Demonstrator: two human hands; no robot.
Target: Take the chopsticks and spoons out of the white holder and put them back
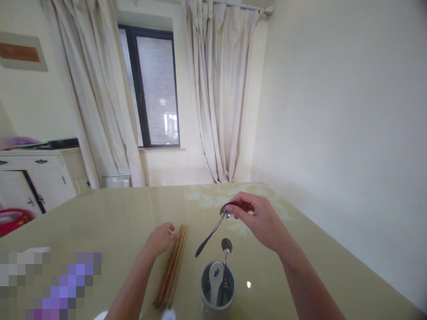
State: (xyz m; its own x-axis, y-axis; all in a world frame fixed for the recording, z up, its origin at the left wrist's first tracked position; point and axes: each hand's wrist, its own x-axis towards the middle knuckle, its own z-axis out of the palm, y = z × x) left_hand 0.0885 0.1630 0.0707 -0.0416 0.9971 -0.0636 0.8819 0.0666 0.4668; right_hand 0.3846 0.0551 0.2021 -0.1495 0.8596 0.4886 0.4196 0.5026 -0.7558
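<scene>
My right hand [255,218] pinches a metal spoon [213,231] by its bowl, above the table. The spoon's handle slants down to the left, over a round utensil holder [204,289]. In that holder stand a white ceramic spoon [216,278] with a blue mark and another metal spoon [227,246], its bowl upward. My left hand [162,239] rests at the far end of a bundle of wooden chopsticks [171,269] lying on the table. Its fingers are loosely bent and apart, and its fingertips are at the bundle's edge.
The pale green glossy table [116,222] reaches towards the window wall. A white wall [350,133] runs along its right edge. At the near edge, a small white object [168,314] shows partly beside the chopsticks. A white cabinet [63,173] stands beyond the table at left.
</scene>
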